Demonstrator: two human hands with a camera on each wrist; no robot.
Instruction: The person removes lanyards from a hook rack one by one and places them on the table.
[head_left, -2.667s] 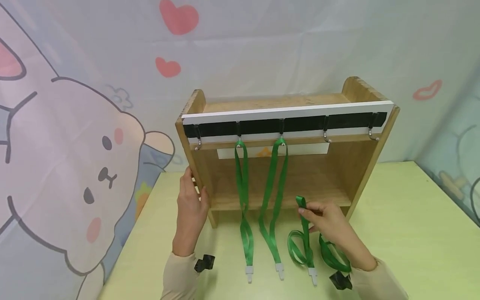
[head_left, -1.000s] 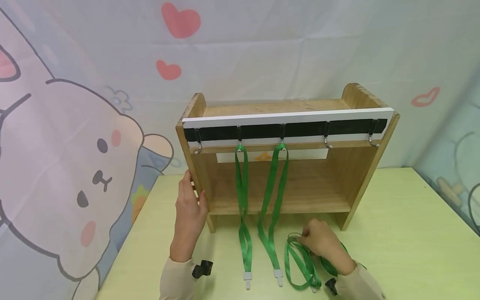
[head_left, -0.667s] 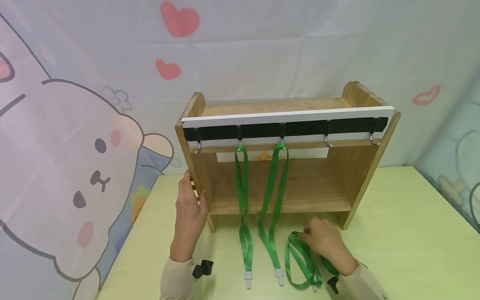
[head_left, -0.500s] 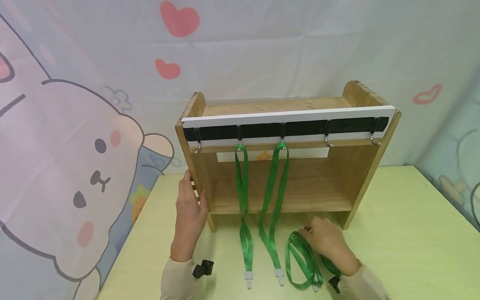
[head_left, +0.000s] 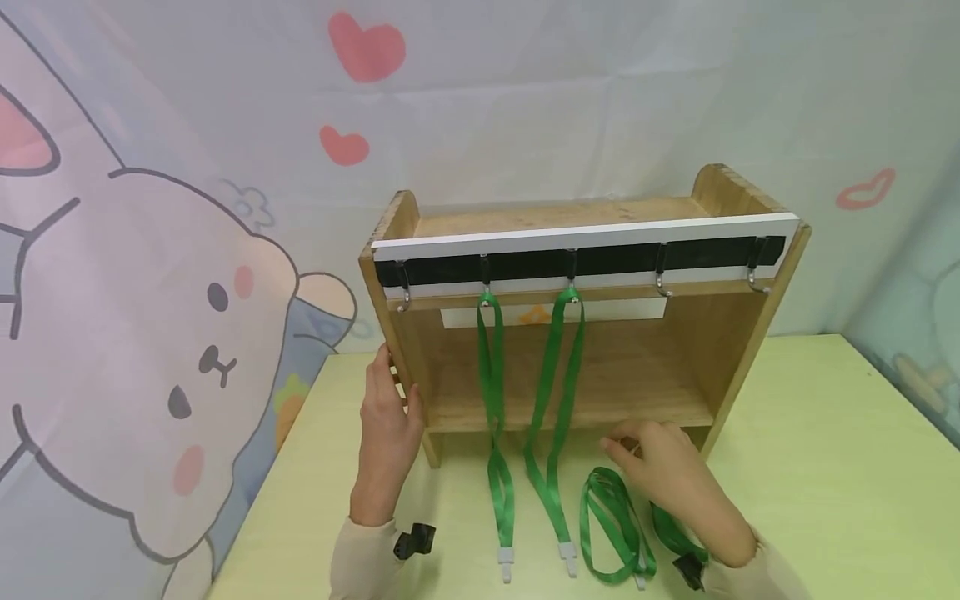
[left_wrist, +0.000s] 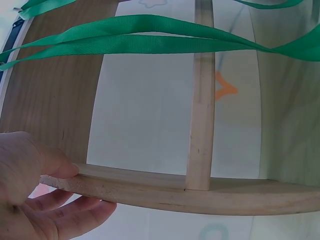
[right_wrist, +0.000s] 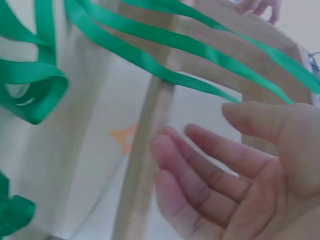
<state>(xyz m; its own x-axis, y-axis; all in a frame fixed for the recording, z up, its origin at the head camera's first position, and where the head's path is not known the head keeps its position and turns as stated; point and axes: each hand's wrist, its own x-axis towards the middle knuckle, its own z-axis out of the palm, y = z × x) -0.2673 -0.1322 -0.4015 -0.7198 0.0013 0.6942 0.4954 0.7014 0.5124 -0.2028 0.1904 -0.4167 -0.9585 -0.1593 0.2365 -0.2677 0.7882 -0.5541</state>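
My left hand (head_left: pixel 390 429) grips the left side panel of a wooden shelf (head_left: pixel 566 415); in the left wrist view its thumb (left_wrist: pixel 61 165) lies on one face and the fingers on the other. My right hand (head_left: pixel 667 467) hovers above a loosely coiled green lanyard (head_left: pixel 615 529), apart from it. The right wrist view shows that hand's fingers (right_wrist: pixel 170 150) loosely bent, nothing between them. A first hanging lanyard (head_left: pixel 491 367) and a second hanging lanyard (head_left: pixel 551 383) dangle from hooks on the shelf front, white clips downward. Another coiled lanyard (head_left: pixel 675 533) lies partly hidden under my right wrist.
A white strip with a black band (head_left: pixel 615 260) runs across the shelf's top front and carries several metal hooks. The left end hook (head_left: pixel 405 292) and two right-hand hooks hold nothing. The shelf stands on a pale yellow table (head_left: pixel 817 467) before a printed cloth (head_left: pixel 540 108).
My right hand held up a lanyard's strap, then lowered it into a coil on the table. It has since let go and lifted slightly away. My left hand keeps its grip.
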